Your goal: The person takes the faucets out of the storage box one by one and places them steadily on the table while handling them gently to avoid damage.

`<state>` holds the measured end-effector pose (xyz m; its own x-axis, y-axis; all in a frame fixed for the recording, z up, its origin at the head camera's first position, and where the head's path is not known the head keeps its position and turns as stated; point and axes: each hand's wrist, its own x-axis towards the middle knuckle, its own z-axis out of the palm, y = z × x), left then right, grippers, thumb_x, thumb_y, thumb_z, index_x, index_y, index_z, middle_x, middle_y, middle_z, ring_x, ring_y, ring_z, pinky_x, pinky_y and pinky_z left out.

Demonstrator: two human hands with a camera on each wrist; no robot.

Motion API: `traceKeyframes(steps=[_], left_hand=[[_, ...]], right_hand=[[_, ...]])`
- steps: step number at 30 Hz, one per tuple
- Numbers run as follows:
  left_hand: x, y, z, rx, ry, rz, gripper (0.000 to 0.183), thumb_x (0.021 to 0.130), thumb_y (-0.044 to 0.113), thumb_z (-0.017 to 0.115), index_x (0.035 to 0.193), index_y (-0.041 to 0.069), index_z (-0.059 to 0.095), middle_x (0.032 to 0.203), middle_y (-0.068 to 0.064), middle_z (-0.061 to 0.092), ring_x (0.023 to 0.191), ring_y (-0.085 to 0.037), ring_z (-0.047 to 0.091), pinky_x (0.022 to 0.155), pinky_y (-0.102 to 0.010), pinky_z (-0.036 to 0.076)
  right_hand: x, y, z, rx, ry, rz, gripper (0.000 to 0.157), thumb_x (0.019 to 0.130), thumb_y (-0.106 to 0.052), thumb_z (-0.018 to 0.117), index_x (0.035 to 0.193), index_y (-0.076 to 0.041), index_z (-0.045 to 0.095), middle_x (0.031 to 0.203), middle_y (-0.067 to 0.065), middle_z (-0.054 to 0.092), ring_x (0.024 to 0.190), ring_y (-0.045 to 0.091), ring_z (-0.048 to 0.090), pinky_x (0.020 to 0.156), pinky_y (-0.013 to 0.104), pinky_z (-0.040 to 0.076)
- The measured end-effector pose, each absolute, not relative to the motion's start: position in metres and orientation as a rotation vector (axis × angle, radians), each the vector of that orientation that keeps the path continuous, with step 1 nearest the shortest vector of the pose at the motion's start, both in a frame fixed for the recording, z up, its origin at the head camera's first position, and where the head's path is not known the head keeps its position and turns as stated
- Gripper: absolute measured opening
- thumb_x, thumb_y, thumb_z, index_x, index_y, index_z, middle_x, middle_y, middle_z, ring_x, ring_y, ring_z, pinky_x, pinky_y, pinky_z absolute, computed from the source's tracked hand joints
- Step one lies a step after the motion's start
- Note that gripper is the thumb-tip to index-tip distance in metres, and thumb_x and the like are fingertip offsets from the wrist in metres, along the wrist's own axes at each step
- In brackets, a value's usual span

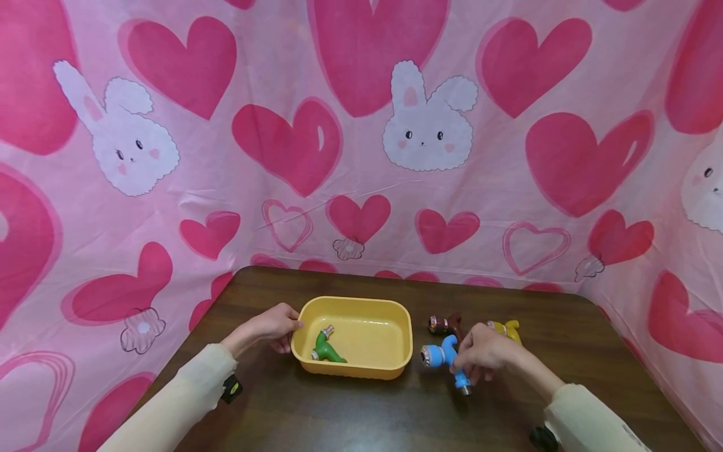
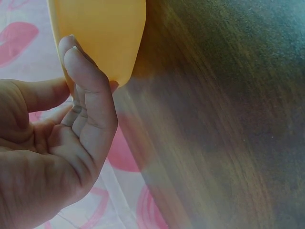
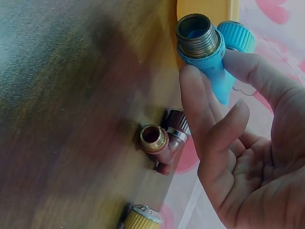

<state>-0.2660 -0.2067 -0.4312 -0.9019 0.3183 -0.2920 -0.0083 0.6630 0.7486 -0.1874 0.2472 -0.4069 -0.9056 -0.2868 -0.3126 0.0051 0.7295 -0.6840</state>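
Note:
My right hand pinches a blue tap between thumb and fingers, held just right of a yellow plastic basin. In the right wrist view the blue tap shows its threaded metal end and ribbed knob. My left hand grips the basin's left rim, thumb on one side and fingers on the other, as the left wrist view of the basin wall shows. A green tap lies in the basin's left part. Behind my right hand a brown tap and a yellow tap lie on the table.
The dark wooden table has rounded far corners. A pink cloth with hearts and rabbit faces hangs behind it and along both sides. The brown tap and yellow tap also show below the blue one in the right wrist view.

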Motion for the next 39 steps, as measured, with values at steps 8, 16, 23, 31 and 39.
traceKeyframes(steps=[8,16,23,31,39], left_hand=[[-0.267,-0.207,-0.432,0.236,2.484,1.116,0.02,0.106,0.006,0.056,0.102,-0.005,0.072,0.06,-0.01,0.061,0.046,-0.014,0.058,0.05,-0.032,0.059],[-0.267,-0.208,-0.432,0.236,2.478,1.123,0.019,0.106,0.006,0.056,0.104,-0.005,0.072,0.061,-0.01,0.061,0.046,-0.015,0.058,0.05,-0.032,0.059],[-0.267,-0.208,-0.43,0.236,2.477,1.13,0.02,0.106,0.006,0.056,0.106,-0.006,0.072,0.061,-0.011,0.062,0.046,-0.015,0.059,0.05,-0.033,0.06],[-0.266,-0.208,-0.429,0.23,2.47,1.132,0.02,0.106,0.006,0.056,0.106,-0.005,0.072,0.063,-0.011,0.062,0.047,-0.015,0.059,0.05,-0.033,0.059],[-0.266,-0.208,-0.428,0.237,2.471,1.126,0.02,0.106,0.006,0.056,0.105,-0.006,0.072,0.062,-0.011,0.062,0.047,-0.015,0.059,0.05,-0.032,0.059]], right_hand=[[-0.185,0.253,-0.413,-0.237,2.529,-1.029,0.014,0.085,-0.019,0.084,0.076,-0.009,0.082,0.066,0.009,0.072,0.06,0.024,0.073,0.046,0.025,0.053],[-0.184,0.257,-0.422,-0.203,2.494,-1.042,0.013,0.086,-0.018,0.084,0.078,-0.007,0.082,0.067,0.01,0.072,0.062,0.026,0.074,0.048,0.027,0.055],[-0.183,0.258,-0.428,-0.181,2.504,-1.037,0.014,0.085,-0.018,0.085,0.077,-0.007,0.082,0.065,0.009,0.071,0.059,0.021,0.073,0.047,0.026,0.055],[-0.18,0.257,-0.433,-0.133,2.521,-1.019,0.017,0.084,-0.019,0.086,0.073,-0.007,0.081,0.062,0.008,0.07,0.056,0.018,0.071,0.045,0.024,0.052],[-0.178,0.26,-0.436,-0.132,2.519,-1.006,0.021,0.086,-0.02,0.086,0.071,-0.006,0.079,0.062,0.007,0.07,0.055,0.016,0.07,0.046,0.022,0.051]])
